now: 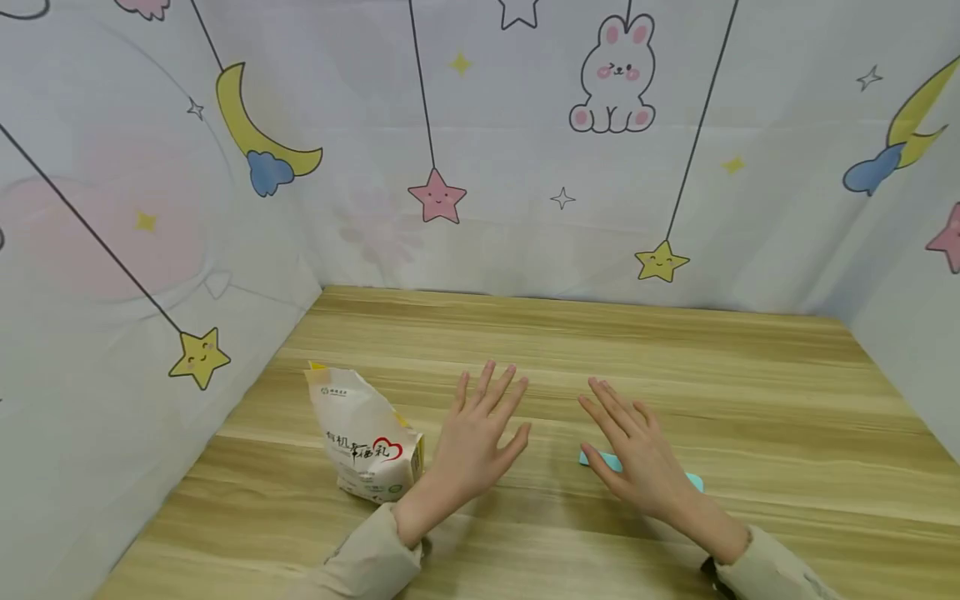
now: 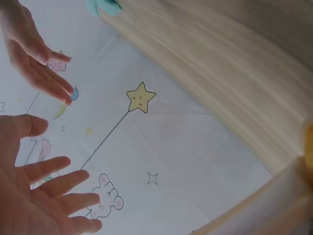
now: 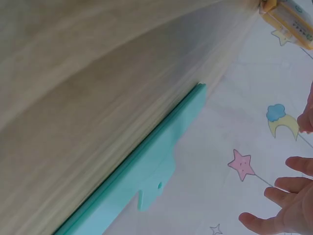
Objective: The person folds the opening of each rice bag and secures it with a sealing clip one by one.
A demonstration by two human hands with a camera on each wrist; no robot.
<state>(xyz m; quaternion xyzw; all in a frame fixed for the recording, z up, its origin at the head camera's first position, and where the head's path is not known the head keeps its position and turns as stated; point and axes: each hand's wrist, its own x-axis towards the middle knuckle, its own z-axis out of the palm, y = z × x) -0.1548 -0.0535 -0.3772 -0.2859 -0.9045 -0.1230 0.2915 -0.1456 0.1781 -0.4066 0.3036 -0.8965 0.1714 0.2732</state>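
Note:
My left hand (image 1: 476, 443) is held over the table with fingers spread and nothing in it. To its left stands a white and yellow milk carton (image 1: 360, 437) with a slanted, pointed top; the hand is apart from it. My right hand (image 1: 641, 462) hovers palm down, fingers straight, above a teal plastic bag clip (image 1: 694, 482), hiding the clip's middle. In the right wrist view the clip (image 3: 151, 159) is a long strip with a small side tab, and the right fingers (image 3: 298, 183) are apart from it.
The wood-grain table (image 1: 540, 533) lies under both hands. White cloth walls (image 1: 510, 250) printed with stars, moons and a rabbit close it in at the back and sides. The carton is near the left wall.

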